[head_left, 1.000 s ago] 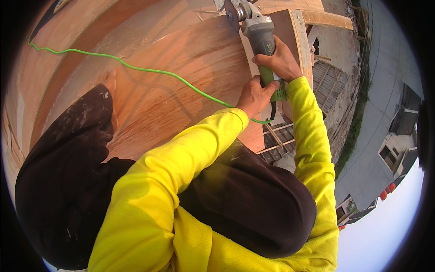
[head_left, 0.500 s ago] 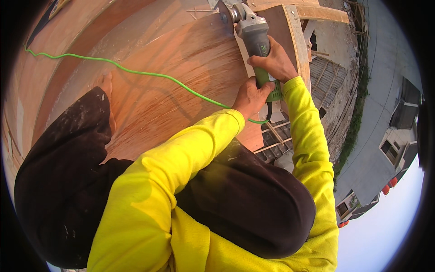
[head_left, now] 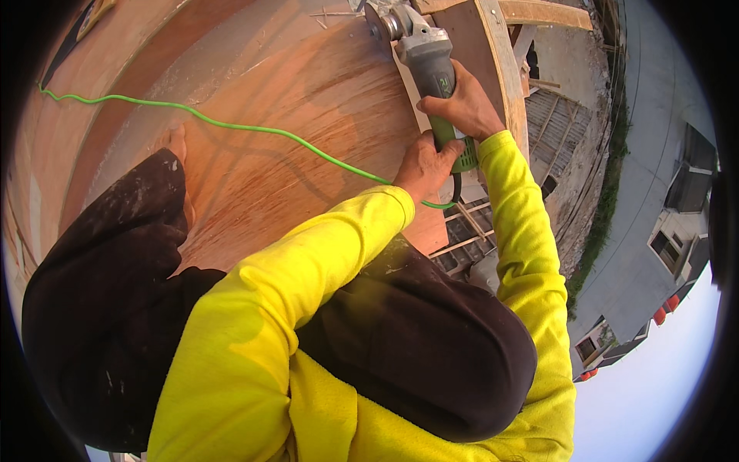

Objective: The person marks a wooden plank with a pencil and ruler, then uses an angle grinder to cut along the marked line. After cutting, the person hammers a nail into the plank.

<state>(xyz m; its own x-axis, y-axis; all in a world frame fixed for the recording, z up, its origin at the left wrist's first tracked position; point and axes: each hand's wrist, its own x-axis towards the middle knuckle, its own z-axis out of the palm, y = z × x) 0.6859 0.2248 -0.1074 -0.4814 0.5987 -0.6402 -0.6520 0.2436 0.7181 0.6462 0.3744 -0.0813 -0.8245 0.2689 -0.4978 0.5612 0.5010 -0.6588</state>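
Both my hands grip an angle grinder (head_left: 433, 77) with a grey metal head and a green rear body. My left hand (head_left: 426, 166) is closed round its rear end, near where the cord leaves it. Further forward, my right hand (head_left: 466, 104) wraps the dark middle of the body from the right side. The grinder's disc (head_left: 377, 28) is at the far end, by the edge of a reddish plywood sheet (head_left: 308, 100) with a rough, streaky surface. Whether the disc touches the wood I cannot tell.
A bright green cord (head_left: 223, 122) runs left across the plywood. My bare foot (head_left: 178, 145) rests on the sheet at left. An upright wooden board (head_left: 504, 69) stands right of the grinder. Beyond the edge lie a lower level with slats (head_left: 469, 231) and a grey building (head_left: 654, 177).
The grinder's head and disc have shifted slightly left and up in the picture. Both hands keep their hold on it.
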